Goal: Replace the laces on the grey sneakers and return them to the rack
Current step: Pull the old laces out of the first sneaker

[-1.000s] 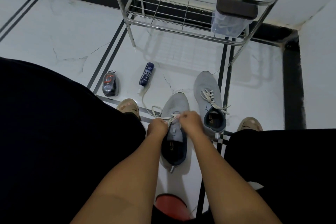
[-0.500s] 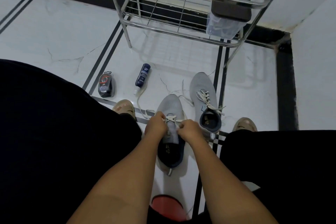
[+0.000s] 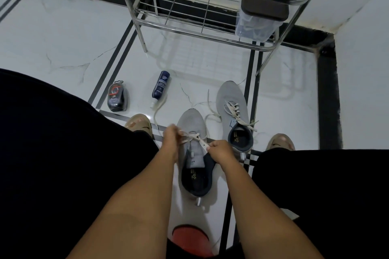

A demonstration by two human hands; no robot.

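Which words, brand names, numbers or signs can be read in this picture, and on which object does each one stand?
None can be read with certainty.
Blue bottle on the floor: white print and an emblem, too blurred to read.
Dark oval case: red ring mark and small label, too small to read.
Insole of the near grey sneaker: gold logo, unreadable.
Insole of the far grey sneaker: same kind of gold logo, unreadable.

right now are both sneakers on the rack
No, both grey sneakers, the near one and the far one, lie on the floor in front of the rack.
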